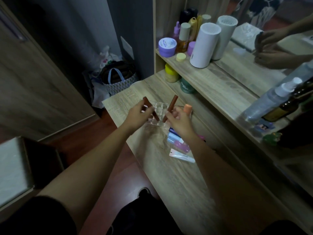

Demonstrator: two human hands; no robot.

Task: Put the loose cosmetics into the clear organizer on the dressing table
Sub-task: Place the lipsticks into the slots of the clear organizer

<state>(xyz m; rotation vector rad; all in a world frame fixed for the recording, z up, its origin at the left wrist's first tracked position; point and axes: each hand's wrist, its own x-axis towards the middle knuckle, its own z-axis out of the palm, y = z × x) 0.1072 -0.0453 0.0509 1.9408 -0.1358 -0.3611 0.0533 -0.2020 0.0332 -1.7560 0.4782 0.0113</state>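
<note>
A clear organizer (160,108) with small square compartments stands on the wooden dressing table (177,180). My left hand (138,115) holds a brown lipstick tube (146,100) tilted over the organizer's left side. My right hand (179,121) grips a second brown tube (172,103), its lower end at the organizer's front. A peach-capped tube (187,108) stands just right of my right hand. Loose cosmetics lie nearer me: a light blue tube (172,136), a pink one (181,146) and a flat white tube (182,156). My right forearm hides part of the pile.
An upper shelf (220,85) carries a white cylinder (204,45), a purple jar (166,46) and several bottles. A yellow-lidded jar (171,73) and a green jar (187,85) sit under it. Spray bottle (274,99) and mirror (264,53) at right; a bag (118,78) on the floor at left.
</note>
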